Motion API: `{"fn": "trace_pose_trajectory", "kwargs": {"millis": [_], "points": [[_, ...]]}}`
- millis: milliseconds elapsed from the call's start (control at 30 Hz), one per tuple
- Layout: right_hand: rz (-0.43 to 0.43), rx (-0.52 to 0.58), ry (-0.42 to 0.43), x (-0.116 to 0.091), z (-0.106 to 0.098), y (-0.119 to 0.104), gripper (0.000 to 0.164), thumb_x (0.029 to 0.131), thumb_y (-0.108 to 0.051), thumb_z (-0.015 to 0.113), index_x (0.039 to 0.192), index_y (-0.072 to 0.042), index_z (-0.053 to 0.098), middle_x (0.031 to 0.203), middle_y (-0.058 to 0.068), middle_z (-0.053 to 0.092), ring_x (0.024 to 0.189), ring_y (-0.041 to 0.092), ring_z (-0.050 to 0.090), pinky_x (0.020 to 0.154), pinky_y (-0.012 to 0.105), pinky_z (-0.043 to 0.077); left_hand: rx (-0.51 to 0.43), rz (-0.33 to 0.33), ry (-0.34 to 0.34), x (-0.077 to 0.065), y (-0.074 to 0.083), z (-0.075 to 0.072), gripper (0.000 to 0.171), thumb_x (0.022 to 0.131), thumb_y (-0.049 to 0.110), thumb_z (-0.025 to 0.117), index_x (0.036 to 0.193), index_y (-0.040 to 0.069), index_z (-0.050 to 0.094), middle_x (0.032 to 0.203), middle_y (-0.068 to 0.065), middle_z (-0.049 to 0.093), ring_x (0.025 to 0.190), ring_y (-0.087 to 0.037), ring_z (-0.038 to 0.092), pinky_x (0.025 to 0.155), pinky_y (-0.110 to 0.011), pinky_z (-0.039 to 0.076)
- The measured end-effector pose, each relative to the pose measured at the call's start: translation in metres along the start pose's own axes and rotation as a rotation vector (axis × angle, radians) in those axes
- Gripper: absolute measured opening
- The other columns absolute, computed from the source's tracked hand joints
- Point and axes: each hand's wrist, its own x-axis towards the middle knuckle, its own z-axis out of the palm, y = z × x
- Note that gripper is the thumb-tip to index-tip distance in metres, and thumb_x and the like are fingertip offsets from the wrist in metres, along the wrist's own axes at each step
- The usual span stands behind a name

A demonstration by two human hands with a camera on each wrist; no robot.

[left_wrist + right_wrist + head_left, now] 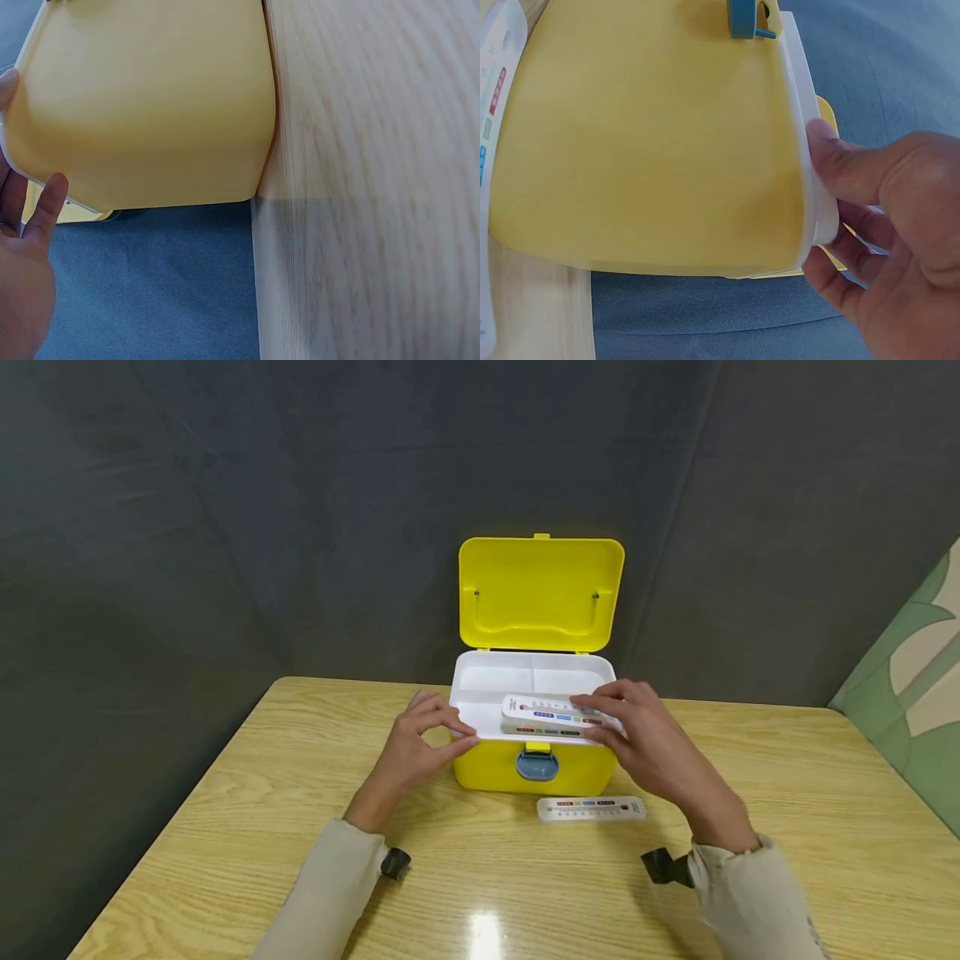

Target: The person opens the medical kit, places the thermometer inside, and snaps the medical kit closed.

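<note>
A yellow storage box [480, 768] stands with its lid [540, 585] raised and a white compartment tray [480, 714] in its top. My left hand [420, 735] pinches the tray's rim at the front left corner, thumb outside. My right hand [645, 735] holds a white thermometer [551, 708] by its right end, over the front of the tray. Just below it, a second thermometer [543, 731] shows along the tray's front, partly covered. In the right wrist view the thumb [844, 165] presses near the white rim; the fingers lie behind, partly hidden.
Another thermometer [591, 809] lies on the wooden table [465, 860] in front of the box. A blue-grey latch [537, 766] hangs on the box front. Dark fabric [337, 527] rises behind the table, and a green and beige patterned surface [915, 677] stands at the right.
</note>
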Motion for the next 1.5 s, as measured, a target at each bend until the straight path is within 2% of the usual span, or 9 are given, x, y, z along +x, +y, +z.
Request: {"fn": "trace_pose_trajectory", "kwargs": {"millis": [400, 733, 1033, 1500], "points": [[0.031, -0.024, 0.041, 0.007, 0.003, 0.001, 0.039, 0.089, -0.004, 0.072, 0.128, -0.007, 0.067, 0.122, 0.017, 0.061, 0.108, 0.033, 0.046, 0.089, 0.046, 0.043, -0.006, 0.018, -0.001, -0.001, 0.001, 0.000, 0.011, 0.076, 0.003, 0.085, 0.084, 0.008, 0.079, 0.082, -0.004, 0.064, 0.090, -0.018, 0.049, 0.083, -0.028, 0.041], [0.082, -0.053, -0.024, 0.008, 0.002, -0.001, 0.037, 0.091, -0.004, 0.070, 0.127, -0.008, 0.068, 0.123, 0.017, 0.061, 0.114, 0.034, 0.046, 0.094, 0.050, 0.045, -0.011, 0.014, -0.008, -0.001, 0.001, 0.002, 0.012, 0.076, 0.003, 0.085, 0.085, 0.008, 0.079, 0.082, -0.003, 0.063, 0.090, -0.016, 0.048, 0.083, -0.028, 0.041], [0.098, -0.024, -0.056, 0.008, -0.001, 0.000, 0.036, 0.092, -0.002, 0.067, 0.128, -0.007, 0.068, 0.127, 0.017, 0.059, 0.116, 0.035, 0.047, 0.098, 0.053, 0.046, -0.010, -0.005, -0.011, -0.002, 0.005, -0.001, 0.012, 0.075, 0.004, 0.085, 0.085, 0.008, 0.079, 0.082, -0.003, 0.063, 0.092, -0.016, 0.048, 0.083, -0.027, 0.041], [0.137, 0.018, -0.060, 0.006, -0.007, 0.000, 0.038, 0.093, -0.003, 0.067, 0.131, -0.007, 0.066, 0.134, 0.019, 0.055, 0.118, 0.037, 0.049, 0.101, 0.058, 0.045, 0.000, -0.035, -0.025, -0.001, 0.005, -0.002, 0.012, 0.076, 0.006, 0.085, 0.086, 0.008, 0.079, 0.084, -0.002, 0.064, 0.093, -0.015, 0.048, 0.084, -0.029, 0.041]]}}
